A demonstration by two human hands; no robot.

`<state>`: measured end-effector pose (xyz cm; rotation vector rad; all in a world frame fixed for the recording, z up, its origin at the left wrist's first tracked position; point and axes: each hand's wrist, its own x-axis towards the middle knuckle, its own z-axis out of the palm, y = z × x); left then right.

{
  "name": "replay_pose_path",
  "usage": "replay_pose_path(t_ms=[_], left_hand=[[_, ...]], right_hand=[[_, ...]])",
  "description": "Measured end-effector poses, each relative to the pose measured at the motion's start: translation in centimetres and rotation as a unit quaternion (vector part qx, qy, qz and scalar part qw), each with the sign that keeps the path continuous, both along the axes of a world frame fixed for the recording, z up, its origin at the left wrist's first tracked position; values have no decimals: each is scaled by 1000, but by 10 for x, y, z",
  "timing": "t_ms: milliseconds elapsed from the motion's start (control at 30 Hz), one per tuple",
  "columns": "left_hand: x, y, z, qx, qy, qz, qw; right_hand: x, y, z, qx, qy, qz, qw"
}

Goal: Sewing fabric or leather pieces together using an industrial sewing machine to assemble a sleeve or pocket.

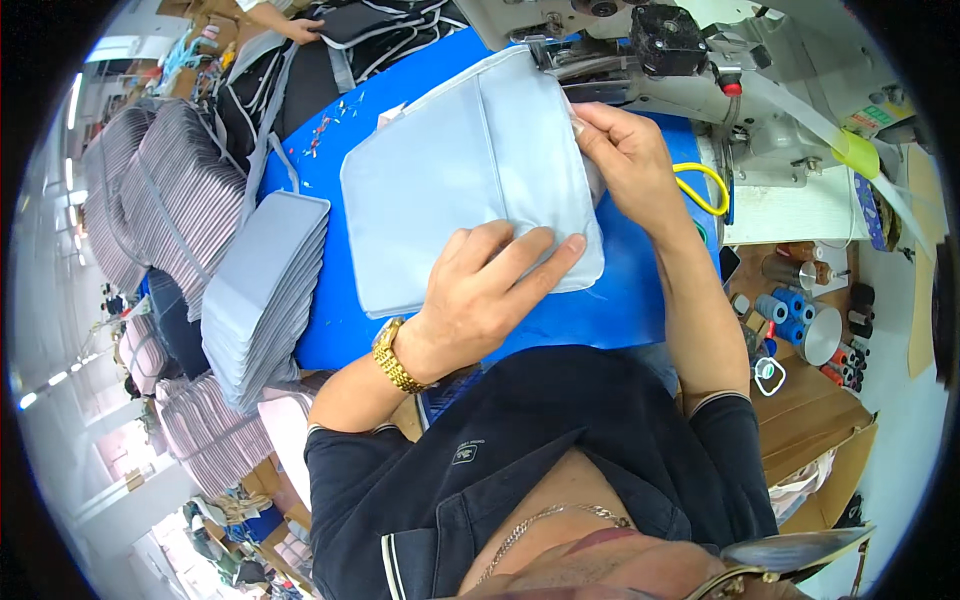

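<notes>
A light grey sewn fabric panel (430,190) with rounded corners and a raised seam across it lies on the blue tabletop (620,320), its far edge close to the sewing machine (640,60). My left hand (485,285), with a gold watch on the wrist, rests with fingers spread on the near part of the panel. At the panel's right edge, my right hand (630,160) pinches the fabric between thumb and fingers. The exact spot under those fingertips is partly hidden.
To the left stands a stack of grey panels (265,290), with large tied bundles (165,190) behind it. Black pieces with pale edging (370,35) lie at the far side, near another person's hand (300,28). A yellow cable loop (715,190) and blue thread spools (790,310) are at right.
</notes>
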<state>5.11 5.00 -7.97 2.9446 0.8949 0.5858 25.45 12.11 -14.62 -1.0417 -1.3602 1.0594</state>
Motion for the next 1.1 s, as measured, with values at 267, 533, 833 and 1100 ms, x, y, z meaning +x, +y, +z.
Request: replay_pose_path(t_ms=[267, 533, 833, 1100], left_hand=[[4, 37, 12, -5, -18, -8, 1000], [-4, 84, 10, 31, -8, -33, 999], [-4, 123, 13, 82, 61, -28, 994], [11, 116, 11, 141, 61, 36, 987]], right_hand=[[-7, 3, 4, -24, 59, 1, 998], [-9, 5, 6, -24, 83, 3, 996], [-9, 5, 10, -38, 94, 16, 995], [-9, 3, 14, -53, 48, 12, 997]])
